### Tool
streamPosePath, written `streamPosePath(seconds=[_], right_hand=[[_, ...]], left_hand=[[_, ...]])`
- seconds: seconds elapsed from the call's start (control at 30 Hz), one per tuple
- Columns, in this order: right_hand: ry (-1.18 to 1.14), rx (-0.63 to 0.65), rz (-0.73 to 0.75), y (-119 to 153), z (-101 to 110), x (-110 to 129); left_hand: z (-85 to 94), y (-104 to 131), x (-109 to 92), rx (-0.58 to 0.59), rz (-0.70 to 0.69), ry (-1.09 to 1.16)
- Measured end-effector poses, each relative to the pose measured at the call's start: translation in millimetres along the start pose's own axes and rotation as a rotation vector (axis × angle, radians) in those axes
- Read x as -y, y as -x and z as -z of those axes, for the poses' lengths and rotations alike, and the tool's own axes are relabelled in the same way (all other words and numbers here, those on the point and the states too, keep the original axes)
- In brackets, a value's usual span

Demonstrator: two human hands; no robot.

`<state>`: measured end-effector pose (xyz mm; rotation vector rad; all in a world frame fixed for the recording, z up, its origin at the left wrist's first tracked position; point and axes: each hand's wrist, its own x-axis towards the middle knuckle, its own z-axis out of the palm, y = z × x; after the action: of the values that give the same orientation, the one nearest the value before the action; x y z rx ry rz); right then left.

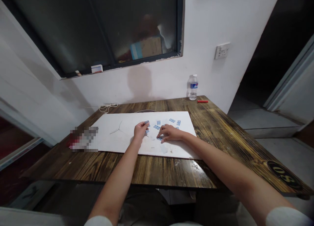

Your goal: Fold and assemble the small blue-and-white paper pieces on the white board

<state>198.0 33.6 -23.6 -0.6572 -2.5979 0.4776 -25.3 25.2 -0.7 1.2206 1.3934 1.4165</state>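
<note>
My left hand is closed in a pinch on a small blue-and-white paper piece, held over a white board. Just below its fingertips is another blue-printed piece. To the right, my right hand reaches down with bent fingers, thumb and fingertips at a small blue-and-white piece on the board. Beyond the hands, several similar pieces lie scattered, among them a striped piece and a piece near the board's right side. Print details are too small to read.
The board rests on a dark wooden table. A water bottle and a red pen-like stick are at the back right. A white cable lies back left, and a pixelated item overlaps the board's left end.
</note>
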Motion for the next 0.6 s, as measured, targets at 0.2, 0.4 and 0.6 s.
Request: streamPosePath(seconds=[0.2, 0.4, 0.6], right_hand=[[0.000, 0.001, -0.020, -1.0, -1.1, -0.6], [0.027, -0.009, -0.012, -1.8, -2.0, -0.5], [0.071, -0.006, -0.005, -3.3, -1.1, 2.0]], left_hand=[[-0.2, -0.8, 2.5, 0.008, 0.028, -0.013], [-1.2, 0.0, 1.4, 0.012, 0.015, -0.008], [-1.4, 2.0, 1.0, 0.014, 0.044, -0.003]])
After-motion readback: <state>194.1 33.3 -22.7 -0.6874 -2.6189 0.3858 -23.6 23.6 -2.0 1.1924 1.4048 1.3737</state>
